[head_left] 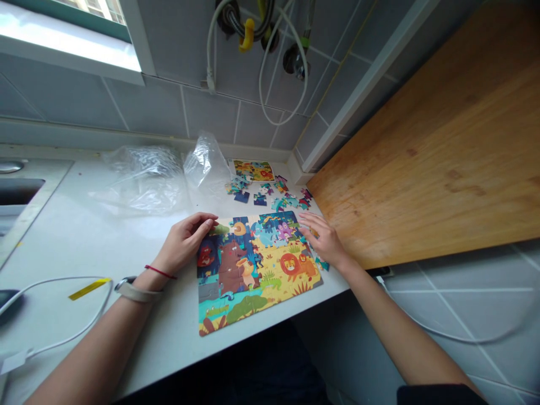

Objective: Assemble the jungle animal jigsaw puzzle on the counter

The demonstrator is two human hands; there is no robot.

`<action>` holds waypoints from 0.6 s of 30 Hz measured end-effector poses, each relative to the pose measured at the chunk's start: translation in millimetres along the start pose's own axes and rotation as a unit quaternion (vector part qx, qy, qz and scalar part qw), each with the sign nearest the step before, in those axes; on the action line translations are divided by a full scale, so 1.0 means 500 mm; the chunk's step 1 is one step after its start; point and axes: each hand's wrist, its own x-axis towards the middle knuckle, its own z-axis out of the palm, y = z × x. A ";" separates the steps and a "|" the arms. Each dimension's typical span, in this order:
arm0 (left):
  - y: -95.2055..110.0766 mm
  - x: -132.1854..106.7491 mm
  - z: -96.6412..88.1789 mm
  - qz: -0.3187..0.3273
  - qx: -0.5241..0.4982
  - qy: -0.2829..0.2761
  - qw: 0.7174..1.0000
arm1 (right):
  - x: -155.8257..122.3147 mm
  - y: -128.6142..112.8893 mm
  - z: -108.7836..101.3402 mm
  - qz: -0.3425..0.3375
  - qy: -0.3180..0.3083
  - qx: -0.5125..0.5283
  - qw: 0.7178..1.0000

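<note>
A colourful animal jigsaw puzzle [261,275] lies on the white countertop, its pieces largely joined, showing a brown bear, lions and an elephant. My left hand [188,236] is at the puzzle's upper left corner, thumb and fingers drawn together beside a green patch; whatever they pinch is hidden. Over the right edge rests my right hand [324,241], fingers stretched out. A few loose pieces [323,263] show below that hand. Beyond the puzzle, several loose puzzle pieces [291,201] are scattered near a small picture card [253,170] with a similar scene.
Crumpled clear plastic bags [145,177] lie at the back left. A sink [25,194] is set into the counter at far left, with a white cable [70,277] nearer me. At right leans a large wooden board [439,146]. A looped white cord [262,84] hangs on the tiled wall.
</note>
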 end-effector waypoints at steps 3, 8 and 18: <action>-0.005 0.000 0.000 -0.002 0.001 -0.003 1.000 | -0.010 0.022 -0.032 0.030 0.031 -0.032 0.999; -0.005 0.001 0.000 -0.003 0.005 -0.003 1.000 | -0.030 0.077 -0.071 0.088 -0.060 -0.080 0.991; -0.002 0.001 0.000 -0.015 -0.006 -0.005 1.000 | -0.046 0.068 -0.108 0.183 -0.237 -0.101 0.949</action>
